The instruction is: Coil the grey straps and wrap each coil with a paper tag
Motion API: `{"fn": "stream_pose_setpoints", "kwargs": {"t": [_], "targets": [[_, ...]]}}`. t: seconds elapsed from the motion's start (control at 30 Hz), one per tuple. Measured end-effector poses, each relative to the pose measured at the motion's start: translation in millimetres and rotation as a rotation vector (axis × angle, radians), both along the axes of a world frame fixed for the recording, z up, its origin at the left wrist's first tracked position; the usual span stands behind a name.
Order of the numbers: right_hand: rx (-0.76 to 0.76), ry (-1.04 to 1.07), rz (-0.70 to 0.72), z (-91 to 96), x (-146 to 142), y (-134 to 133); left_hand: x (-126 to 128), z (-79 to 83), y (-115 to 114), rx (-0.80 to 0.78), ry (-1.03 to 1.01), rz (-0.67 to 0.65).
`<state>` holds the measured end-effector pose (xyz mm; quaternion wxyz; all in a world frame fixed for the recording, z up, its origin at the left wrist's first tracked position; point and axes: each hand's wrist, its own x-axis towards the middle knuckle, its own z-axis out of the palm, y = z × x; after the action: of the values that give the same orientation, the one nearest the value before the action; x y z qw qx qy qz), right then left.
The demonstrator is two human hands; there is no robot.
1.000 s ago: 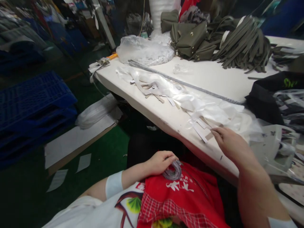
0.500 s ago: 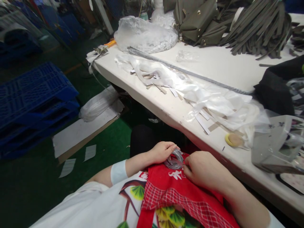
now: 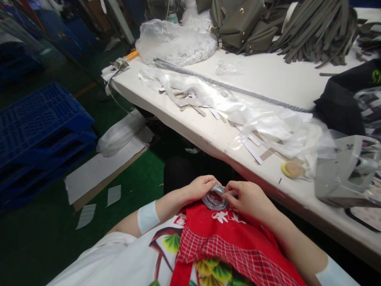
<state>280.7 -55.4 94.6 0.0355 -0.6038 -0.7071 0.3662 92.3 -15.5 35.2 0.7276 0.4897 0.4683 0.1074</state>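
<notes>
A coil of clear, greyish plastic strip (image 3: 214,201) is held over my lap, against the red apron (image 3: 205,226). My left hand (image 3: 202,187) grips the coil's left upper side, fingers curled over it. At its right side my right hand (image 3: 245,195) pinches the coil's edge between thumb and fingers. The ring's opening shows between the two hands. Whether a loose end lies in the right fingers is hidden.
Along the white table (image 3: 190,123) run crumpled translucent plastic strips (image 3: 205,93) and cut card pieces. A yellow tape roll (image 3: 291,169) sits near a grey machine (image 3: 339,174). Dark bags (image 3: 238,24) lie behind; blue pallets (image 3: 44,131) stand left.
My right hand has moved up and left, closing in on the coil. The coil has turned so its opening shows more. The whole view has shifted slightly.
</notes>
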Motion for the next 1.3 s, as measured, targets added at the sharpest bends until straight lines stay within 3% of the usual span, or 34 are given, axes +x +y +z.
{"fn": "stream_pose_setpoints", "kwargs": {"t": [0.2, 0.37, 0.47, 0.57, 0.73, 0.87, 0.93, 1.1, 1.3], "targets": [[-0.073, 0.375, -0.238, -26.5, 3, 5, 4, 12.0, 1, 0.191, -0.031, -0.135], [-0.072, 0.536, -0.358, -49.8, 5, 1, 4, 15.3, -9, 0.372, 0.033, -0.134], [-0.224, 0.600, -0.459, -62.8, 5, -3, 2, 15.3, -14, 0.382, 0.073, -0.130], [-0.316, 0.715, -0.450, -71.6, 2, -5, 1, 17.5, -16, 0.419, 0.060, -0.144], [-0.187, 0.748, -0.462, -67.3, -8, -8, 1, 28.7, -21, 0.587, 0.048, -0.169], [0.034, 0.614, -0.464, -56.6, -10, -13, 1, 32.8, -24, 0.709, 0.099, -0.114], [0.112, 0.555, -0.438, -54.5, -10, -15, 1, 29.1, -22, 0.692, 0.135, -0.084], [0.061, 0.541, -0.418, -58.8, -4, -18, 7, 12.2, -14, 0.313, 0.066, -0.084], [-0.104, 0.702, -0.286, -46.3, 16, -10, 18, 17.9, -13, 0.358, 0.137, -0.027]]}}
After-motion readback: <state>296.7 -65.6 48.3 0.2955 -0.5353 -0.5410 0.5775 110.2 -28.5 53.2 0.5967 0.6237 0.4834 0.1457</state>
